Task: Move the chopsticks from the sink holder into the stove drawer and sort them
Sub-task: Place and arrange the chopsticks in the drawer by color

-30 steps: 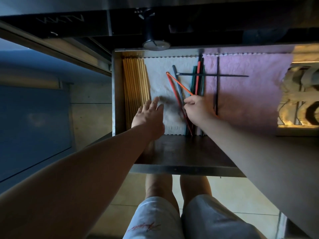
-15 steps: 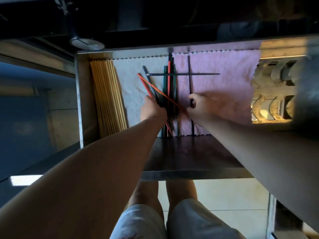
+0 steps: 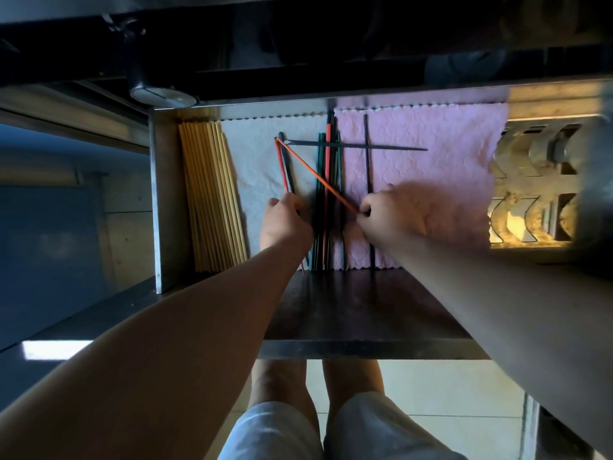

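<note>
Head view: open stove drawer (image 3: 159, 200), lined with a white cloth (image 3: 255, 167) and a pink cloth (image 3: 431, 174). Wooden chopsticks (image 3: 209, 200) already banked against the left wall. Coloured chopsticks (image 3: 326, 180) bunched along the seam between the 2 cloths, mostly green and dark, 1 red among them. Left hand (image 3: 283, 224) pinched shut on the near end of a red chopstick (image 3: 282, 164) beside a dark one. Right hand (image 3: 389, 214) pinched shut on the near end of an orange chopstick (image 3: 318, 175) slanting across the bunch, far tip meeting the red one's tip. Dark chopstick (image 3: 356, 147) lying crosswise over the bunch and over an upright dark chopstick (image 3: 367, 167) on the pink cloth.

Risks, as judgement only: dragging the orange stick sideways could rake the bunch beneath out of line. Lifting either end carelessly could catch the crosswise stick and flick it. Sorting by colour in this dim light could mix dark green with black. Near ends overhanging the cloth edge could roll forward.
</note>
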### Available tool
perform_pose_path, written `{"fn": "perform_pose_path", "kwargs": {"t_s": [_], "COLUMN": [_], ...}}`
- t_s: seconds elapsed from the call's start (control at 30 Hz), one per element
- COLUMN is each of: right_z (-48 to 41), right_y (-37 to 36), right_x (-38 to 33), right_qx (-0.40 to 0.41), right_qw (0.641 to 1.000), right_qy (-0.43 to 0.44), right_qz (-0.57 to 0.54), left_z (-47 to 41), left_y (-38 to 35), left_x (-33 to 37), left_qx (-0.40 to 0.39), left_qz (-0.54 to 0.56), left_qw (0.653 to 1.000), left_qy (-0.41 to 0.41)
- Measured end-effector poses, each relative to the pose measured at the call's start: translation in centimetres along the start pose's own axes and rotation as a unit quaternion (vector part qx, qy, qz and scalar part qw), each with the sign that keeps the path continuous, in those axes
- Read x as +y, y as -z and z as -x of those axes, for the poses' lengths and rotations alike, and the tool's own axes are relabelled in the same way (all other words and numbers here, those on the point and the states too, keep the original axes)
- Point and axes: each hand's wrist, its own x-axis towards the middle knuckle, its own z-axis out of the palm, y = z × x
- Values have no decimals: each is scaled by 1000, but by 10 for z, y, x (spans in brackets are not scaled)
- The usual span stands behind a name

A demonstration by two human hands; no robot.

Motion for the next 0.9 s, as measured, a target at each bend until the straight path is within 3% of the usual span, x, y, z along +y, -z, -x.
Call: {"fn": "perform_pose_path", "kwargs": {"t_s": [0.2,0.33,0.47,0.77,0.8,0.9], "right_z": [-1,3,9,13,11,1], "right_y": [2,3,10,17,19,22], "right_x": [10,21,25,27,27,26], "right_qx": [28,27,-1,-100,-72,118], "right_qw": [996,990,990,986,988,992], "right_qy": [-29,-62,-71,-121,-115,-20], "right_qz": [-81,-126,-120,-63,-79,-46], "left_z": [-1,-5,-7,-15,-15,-15], "left_y": [7,3,-10,-17,-14,-8], "left_x": [2,3,13,24,24,22], "left_qx": [39,29,-8,-16,-19,-22], "left_qz": [-50,-43,-44,-28,-25,-12], "left_qw": [997,998,998,999,999,1000], "left_qy": [33,-21,-45,-3,1,9]}}
